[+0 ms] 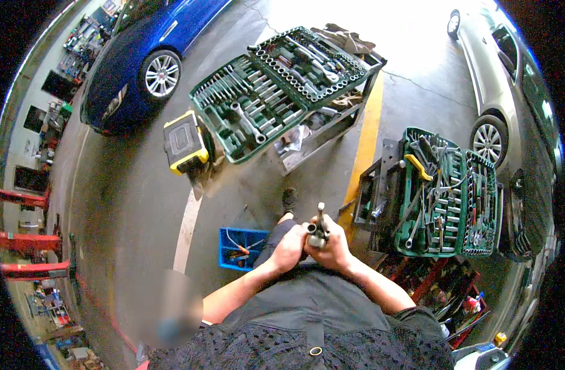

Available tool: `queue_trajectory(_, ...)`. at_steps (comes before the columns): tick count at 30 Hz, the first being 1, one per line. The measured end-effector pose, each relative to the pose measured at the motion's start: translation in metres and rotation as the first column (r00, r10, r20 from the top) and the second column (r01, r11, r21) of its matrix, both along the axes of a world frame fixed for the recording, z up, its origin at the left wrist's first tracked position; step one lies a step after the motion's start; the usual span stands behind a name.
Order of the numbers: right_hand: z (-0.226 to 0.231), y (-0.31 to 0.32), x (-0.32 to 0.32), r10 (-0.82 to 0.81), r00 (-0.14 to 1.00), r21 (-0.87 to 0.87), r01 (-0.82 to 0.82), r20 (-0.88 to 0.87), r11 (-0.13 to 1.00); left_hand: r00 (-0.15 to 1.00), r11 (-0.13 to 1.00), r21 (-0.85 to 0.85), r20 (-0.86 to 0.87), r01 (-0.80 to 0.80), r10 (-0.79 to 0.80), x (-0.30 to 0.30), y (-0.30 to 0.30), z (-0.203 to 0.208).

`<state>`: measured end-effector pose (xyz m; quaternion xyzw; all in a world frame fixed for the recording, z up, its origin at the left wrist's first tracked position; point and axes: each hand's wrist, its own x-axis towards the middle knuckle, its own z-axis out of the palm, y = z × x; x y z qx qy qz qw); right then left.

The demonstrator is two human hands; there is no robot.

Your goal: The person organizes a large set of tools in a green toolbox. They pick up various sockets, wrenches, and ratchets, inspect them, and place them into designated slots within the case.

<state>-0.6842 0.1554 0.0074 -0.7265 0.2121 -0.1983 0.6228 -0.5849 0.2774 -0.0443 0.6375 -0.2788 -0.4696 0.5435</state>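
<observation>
Close in front of my body, my left hand (288, 248) and my right hand (335, 248) are closed together around a silver metal tool (317, 240). It has a short stem pointing up and a dark round opening on its left side. Its exact kind cannot be made out, and the fingers cover much of it. My left fingers press against the side with the opening, while the right hand wraps the other side. Just left of my left leg, a blue plastic crate (234, 262) sits on the floor with a few hand tools inside.
Ahead, a cart (322, 148) carries a large open green socket set (224, 132). A black and yellow toolbox (187, 140) stands left of it. To the right is another open green tool case (412, 216). A blue car (125, 71) and a light-coloured car (479, 68) flank the area.
</observation>
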Motion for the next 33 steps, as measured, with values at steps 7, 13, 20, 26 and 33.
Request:
queue_trajectory(7, -0.003, -0.026, 0.052, -0.115, 0.992, -0.248, 0.100, -0.047, 0.964, 0.837, 0.930, -0.178, 0.514, 0.320, -0.190, 0.075, -0.047, -0.012)
queue_trajectory(13, -0.015, -0.046, 0.130, -0.202, 0.979, -0.436, 0.179, -0.005, 0.882, 0.966, 0.973, -0.023, -0.115, 0.231, -0.232, 0.155, -0.081, -0.016)
queue_trajectory(20, -0.010, -0.057, 0.167, -0.385, 0.910, -0.209, 0.351, -0.154, 0.913, 0.905, 0.984, 0.062, -0.406, 0.167, -0.128, 0.215, -0.108, 0.025)
queue_trajectory(26, -0.018, -0.067, 0.154, -0.533, 0.837, -0.132, 0.518, -0.124, 0.845, 0.905, 0.994, 0.087, -0.425, 0.061, -0.018, 0.239, -0.128, 0.022)
queue_trajectory(33, -0.042, -0.075, 0.110, -0.750, 0.660, 0.172, 0.746, -0.055, 0.644, 0.968, 0.979, -0.133, -0.216, -0.156, 0.125, 0.381, -0.225, 0.015)
